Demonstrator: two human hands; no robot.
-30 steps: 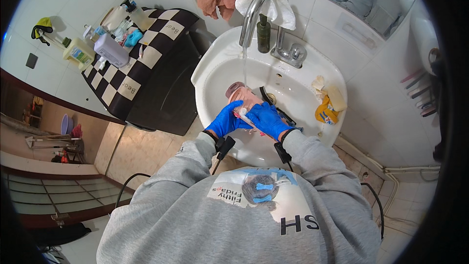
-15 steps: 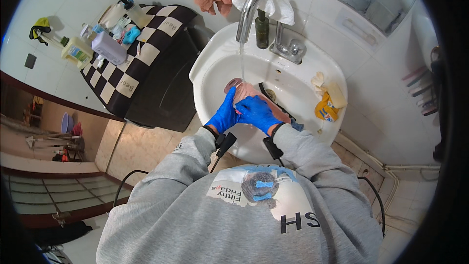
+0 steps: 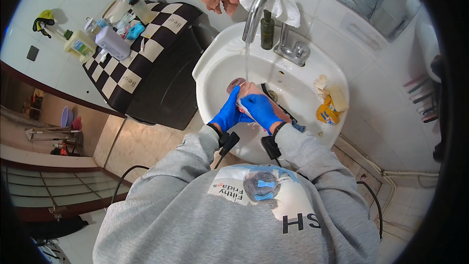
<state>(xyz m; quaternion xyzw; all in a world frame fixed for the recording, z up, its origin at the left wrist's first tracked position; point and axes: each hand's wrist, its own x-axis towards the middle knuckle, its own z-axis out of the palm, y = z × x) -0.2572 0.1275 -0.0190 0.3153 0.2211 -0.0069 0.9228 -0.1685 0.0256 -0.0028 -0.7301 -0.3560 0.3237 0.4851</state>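
Observation:
Over the white sink (image 3: 207, 63), both my blue-gloved hands are closed on a long wet pink item (image 3: 250, 89). Its kind I cannot make out; one end is rounded and darker pink. My left hand (image 3: 227, 113) wraps round its left side near that end. With bent fingers, my right hand (image 3: 262, 111) presses on its middle and hides part of it. A stream of water (image 3: 247, 63) falls from the chrome faucet (image 3: 257, 12) onto the item's upper part. Beside it in the basin lies a narrow black strip (image 3: 269, 94), next to the drain.
A dark green pump bottle (image 3: 266, 32) stands behind the basin, and a white cloth (image 3: 281, 0) hangs over the faucet. Yellow packaging (image 3: 328, 111) and a pale sponge-like block (image 3: 339, 98) lie on the right rim. At left, bottles crowd a checkered cover (image 3: 132, 66).
The whole view has shifted slightly, so the sink appears a little farther right. My right hand's fingers have moved a little over the pink item; both hands keep hold of it.

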